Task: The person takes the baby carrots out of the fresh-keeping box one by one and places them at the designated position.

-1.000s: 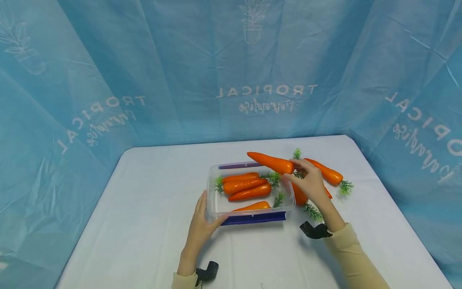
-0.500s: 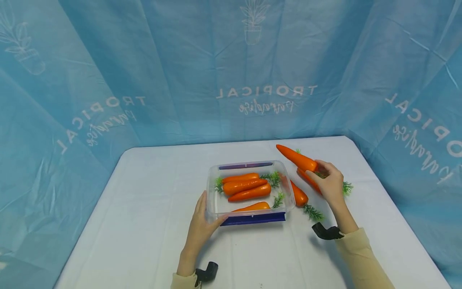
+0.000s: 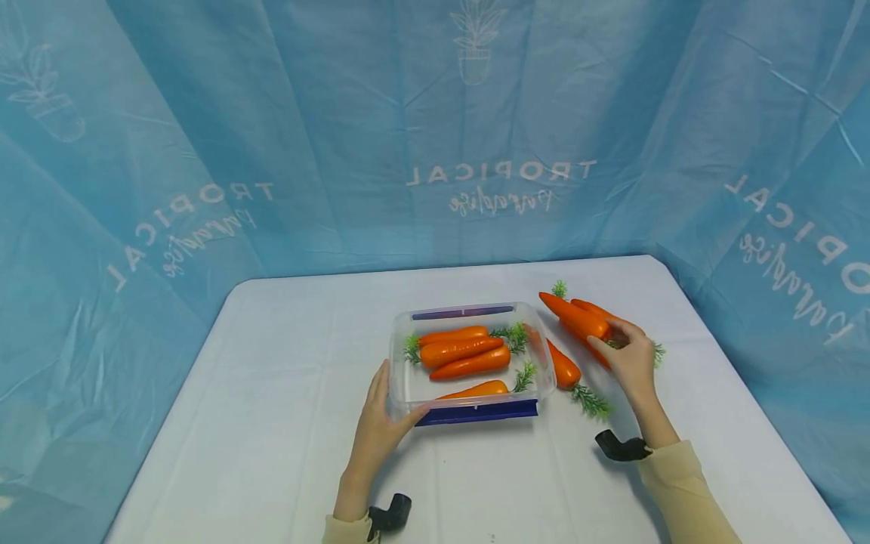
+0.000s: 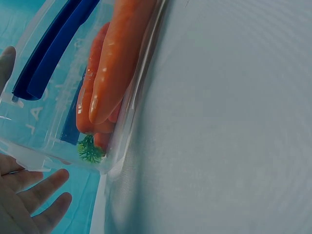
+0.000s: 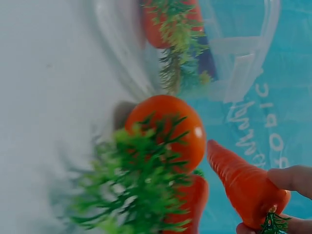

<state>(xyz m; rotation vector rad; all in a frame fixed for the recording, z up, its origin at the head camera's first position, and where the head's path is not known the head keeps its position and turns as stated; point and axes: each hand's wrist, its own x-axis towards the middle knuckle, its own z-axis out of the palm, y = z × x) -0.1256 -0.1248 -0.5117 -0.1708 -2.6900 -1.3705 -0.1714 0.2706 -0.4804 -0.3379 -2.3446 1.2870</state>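
The fingers of your right hand (image 3: 630, 359) were closed in a pinch on the thick, leafy end of a glossy orange, tapering carrot (image 3: 574, 313), with the thumb on the near side and its pointed tip aimed away to the far left. Such an end hold left the tip free to dip, so a firm, level wrist and a slow lift or lowering seemed the way to keep it from nudging its neighbours. Directly below lay a deeper orange carrot (image 3: 590, 346), and just behind it a slim orange carrot (image 3: 596, 307); whether the held one touched either, you could not tell. Your left hand (image 3: 379, 427) lay along the left corner of a clear rectangular plastic container with blue side flaps (image 3: 417, 387), thumb on the near side and fingers fairly straight against the left end, bracing rather than clenching. Light, even pressure there probably served best, enough to stop the container sliding without tipping it. Inside lay three orange carrots side by side (image 3: 462, 349), and apart from them, along the near wall, a fourth orange carrot with green fronds (image 3: 479, 388). Against or just beside the right wall lay another orange carrot (image 3: 564, 366), best given room by your right wrist. All this stood on the white-covered bench (image 3: 292, 408), with a blue sheet printed with pale lettering (image 3: 326, 136) hanging behind.
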